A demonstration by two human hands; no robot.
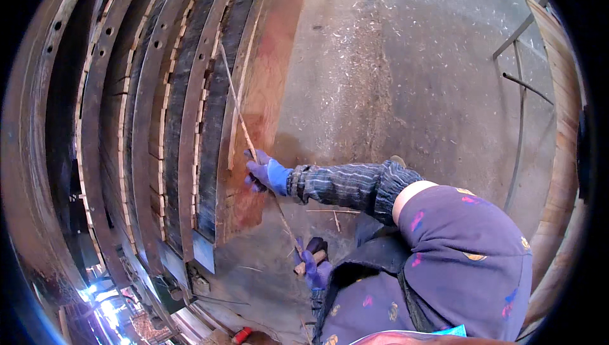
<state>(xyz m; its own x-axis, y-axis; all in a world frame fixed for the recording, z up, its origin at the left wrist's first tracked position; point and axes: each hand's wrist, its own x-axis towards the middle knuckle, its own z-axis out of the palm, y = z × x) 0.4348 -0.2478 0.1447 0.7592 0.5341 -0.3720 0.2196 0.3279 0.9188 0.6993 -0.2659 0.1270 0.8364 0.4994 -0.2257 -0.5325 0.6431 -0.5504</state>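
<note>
While a thin stick [238,107] is gripped by the right hand [266,173] near the reddish panel [277,59]'s lower edge, a short wooden piece [301,269] is clasped by the left hand [316,273].

There is lots of room to move over the grey floor [438,123] in the upper middle, with just tiny wood bits lying on it. On the left, a big stack of metal plates [189,129] blocks the way like a wall. A long thin stick [236,97] slants across, left of the middle. A wooden board [566,123] and a dark rod [526,87] get in the way on the right.
</note>
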